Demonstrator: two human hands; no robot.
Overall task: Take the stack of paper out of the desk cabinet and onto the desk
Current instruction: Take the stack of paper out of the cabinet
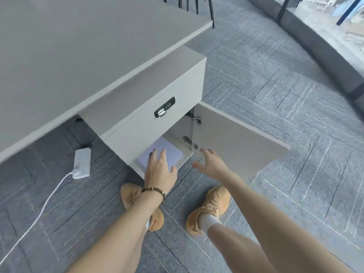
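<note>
Both of my forearms fill the bottom of the view, reaching down toward the desk cabinet (157, 107), which I will use as my landmark. At my left wrist sits a bracelet of brown beads (155, 191), and my left hand (159, 170) has its fingers spread apart, the fingertips lying over the near edge of the stack of paper (163, 149); whether they press on it or only hover I cannot tell. My right hand (210, 163) is also open, fingers splayed, holding nothing, just in front of the cabinet's lower opening and beside the open door (236, 142), which swings out to the right on two metal hinges (192, 131). The paper, pale and white, lies flat on the floor of that lower compartment, inside the cabinet, not on the tabletop (69, 46), which spreads bare and grey above and to the left of the cabinet. On the drawer front above the opening is a black combination lock (164, 109) with small white figures too blurred to read. Left of the cabinet, on the grey carpet (275, 85), lies a white power strip (81, 163) with a white cable (39, 211) running off toward the lower left. Below the cabinet my two tan shoes (208, 209) stand on the carpet. Dark chair legs (210, 10) stand beyond the cabinet, at the tabletop's far edge.
</note>
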